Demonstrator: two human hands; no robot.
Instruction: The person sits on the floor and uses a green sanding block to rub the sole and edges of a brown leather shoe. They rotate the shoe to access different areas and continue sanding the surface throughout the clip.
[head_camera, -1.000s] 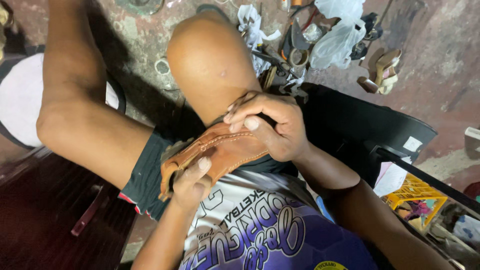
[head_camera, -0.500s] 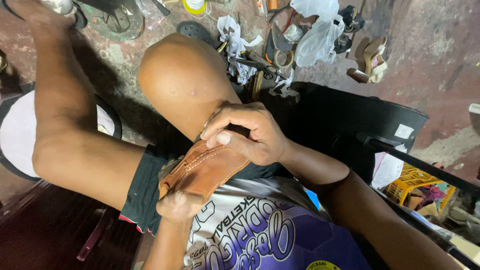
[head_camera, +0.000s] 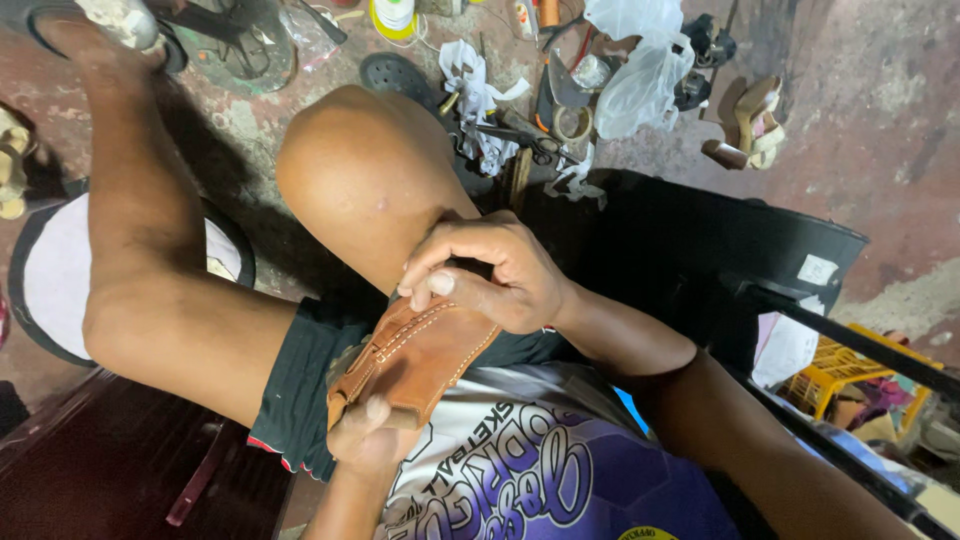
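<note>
Floor (head_camera: 880, 130): bare, stained reddish-grey concrete. Far middle: clutter heap with yellow thread spool (head_camera: 392, 15), white rag scraps (head_camera: 470, 85), tape ring (head_camera: 573, 124), clear plastic bag (head_camera: 640, 75), dark round perforated disc (head_camera: 392, 73). Far right: tan heeled shoe (head_camera: 750, 125), well apart from heap. Far left: black sandal (head_camera: 60, 25) under foot. Left edge: tan sandal (head_camera: 12, 165), partly cut off.

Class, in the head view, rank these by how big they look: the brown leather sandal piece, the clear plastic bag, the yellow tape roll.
1. Leather piece, though it is nearest the camera, so its true rank is unsure.
2. Plastic bag.
3. Tape roll.
</note>
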